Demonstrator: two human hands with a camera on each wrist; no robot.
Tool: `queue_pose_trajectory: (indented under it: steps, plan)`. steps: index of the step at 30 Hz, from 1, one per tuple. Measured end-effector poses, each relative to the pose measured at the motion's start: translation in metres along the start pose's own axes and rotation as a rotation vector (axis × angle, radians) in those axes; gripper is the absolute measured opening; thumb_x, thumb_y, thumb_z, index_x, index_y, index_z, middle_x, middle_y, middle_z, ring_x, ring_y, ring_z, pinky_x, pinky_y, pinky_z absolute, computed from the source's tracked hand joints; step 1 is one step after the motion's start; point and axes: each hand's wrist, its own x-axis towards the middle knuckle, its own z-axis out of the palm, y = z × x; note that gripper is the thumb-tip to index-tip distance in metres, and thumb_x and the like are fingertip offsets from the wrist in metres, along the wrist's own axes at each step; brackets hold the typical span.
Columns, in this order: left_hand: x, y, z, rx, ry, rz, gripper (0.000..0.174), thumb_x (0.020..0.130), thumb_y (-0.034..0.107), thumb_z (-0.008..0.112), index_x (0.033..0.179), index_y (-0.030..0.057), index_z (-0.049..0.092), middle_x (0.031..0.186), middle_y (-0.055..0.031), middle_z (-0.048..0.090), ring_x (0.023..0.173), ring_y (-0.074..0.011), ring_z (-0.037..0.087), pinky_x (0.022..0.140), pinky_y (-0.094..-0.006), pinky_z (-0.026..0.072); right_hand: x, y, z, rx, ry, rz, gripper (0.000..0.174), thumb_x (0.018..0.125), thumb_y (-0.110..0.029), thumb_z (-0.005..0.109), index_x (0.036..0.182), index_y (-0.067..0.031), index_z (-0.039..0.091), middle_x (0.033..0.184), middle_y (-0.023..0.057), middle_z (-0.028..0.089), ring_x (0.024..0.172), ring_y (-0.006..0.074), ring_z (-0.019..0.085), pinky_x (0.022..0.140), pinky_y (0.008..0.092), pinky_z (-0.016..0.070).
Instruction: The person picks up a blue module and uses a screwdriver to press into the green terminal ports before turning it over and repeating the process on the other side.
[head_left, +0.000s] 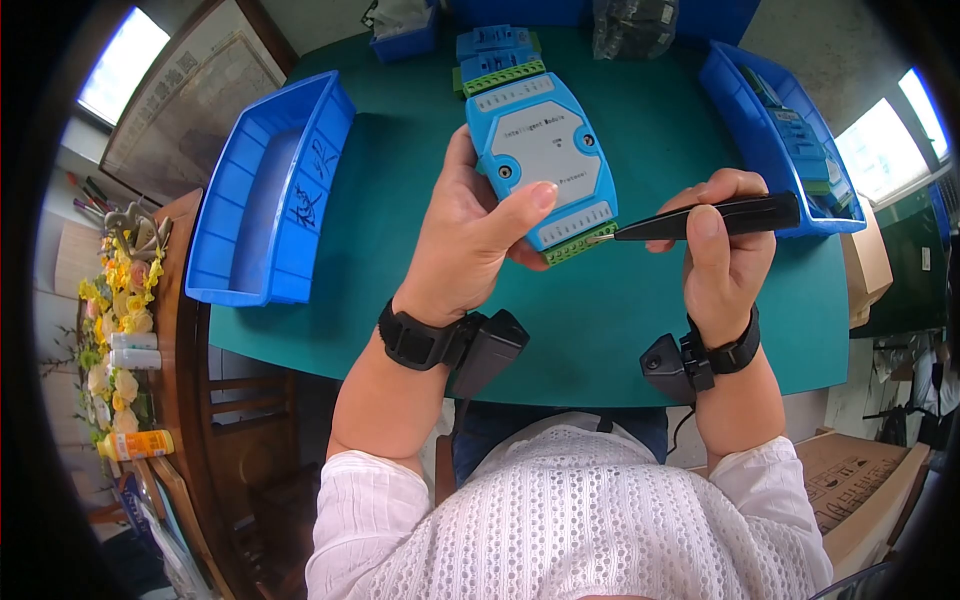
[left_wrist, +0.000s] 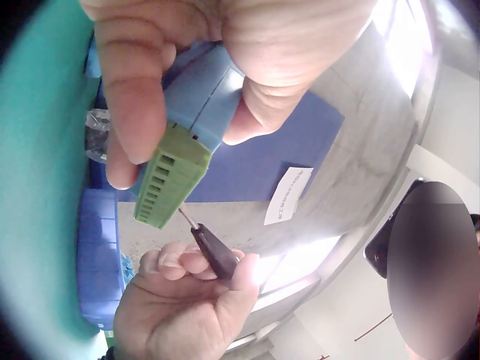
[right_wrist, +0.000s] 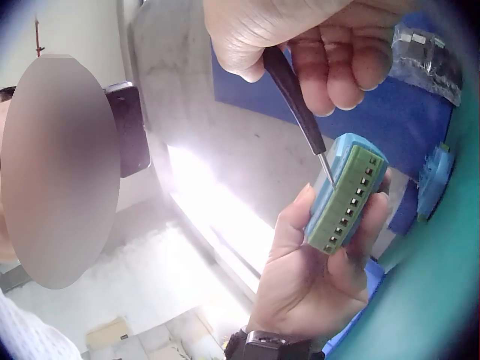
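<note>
My left hand (head_left: 465, 215) grips a blue module (head_left: 540, 150) with a light label, its thumb across the label's lower part. Along the module's near end runs a green terminal block (head_left: 580, 243); its row of square openings shows in the right wrist view. A black-handled screwdriver (head_left: 715, 218) is pinched between the thumb and fingers of my right hand (head_left: 730, 255). Its thin metal tip meets the upper side of the terminal block (right_wrist: 349, 201), near the right end in the head view. The left wrist view shows the screwdriver (left_wrist: 215, 253) beside the block.
A blue bin (head_left: 270, 190) stands on the left of the green table (head_left: 400, 120). Another blue bin (head_left: 840, 222) at the right holds several modules. More blue modules (head_left: 495, 45) lie at the back, near a clear plastic bag (head_left: 635, 28) with dark contents.
</note>
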Motion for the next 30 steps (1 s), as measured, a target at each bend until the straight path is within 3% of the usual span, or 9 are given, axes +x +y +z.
queue_pose_trajectory:
  steps: [30]
  plan:
    - [-0.0006,0.0011,-0.0003,-0.004,-0.005,-0.005,0.071,0.075,0.026,0.069,0.126,0.0006,0.025,0.107,-0.0127,0.053,0.088,-0.0182,0.06,0.05,-0.0235,0.0533,-0.002,-0.0002,0.0003,-0.023,0.004,-0.015,0.018,0.084,-0.01,0.057,0.094,0.002,0.047,0.073,0.0068,0.058,0.061,0.0107,0.059,0.056,0.0206,0.0479]
